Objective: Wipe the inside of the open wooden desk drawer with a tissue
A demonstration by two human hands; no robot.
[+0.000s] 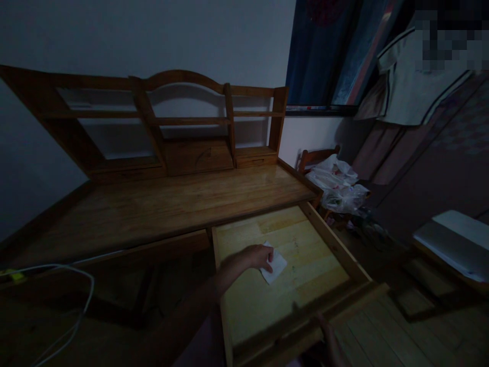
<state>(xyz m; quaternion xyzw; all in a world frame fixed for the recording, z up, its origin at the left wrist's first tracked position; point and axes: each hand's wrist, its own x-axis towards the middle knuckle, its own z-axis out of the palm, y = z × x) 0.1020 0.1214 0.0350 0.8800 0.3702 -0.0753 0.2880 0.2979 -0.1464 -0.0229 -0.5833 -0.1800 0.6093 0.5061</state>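
Observation:
A wooden drawer [248, 326] is pulled out from the desk, its pale bottom board showing. Inside it, my left hand [263, 256] has its fingers closed on a white tissue [278, 267], which lies against the drawer's bottom. Down at the drawer's front panel [359, 300], my right hand [327, 334] grips the top edge; part of that hand is dark and hidden by the panel.
Behind the drawer is the wooden desktop [183, 199] with a shelf unit [198, 153]. A white cable [91, 290] hangs at the left. Plastic bags [336, 178] sit on a chair at the right, near a stool [451, 255] and hanging clothes [416, 81].

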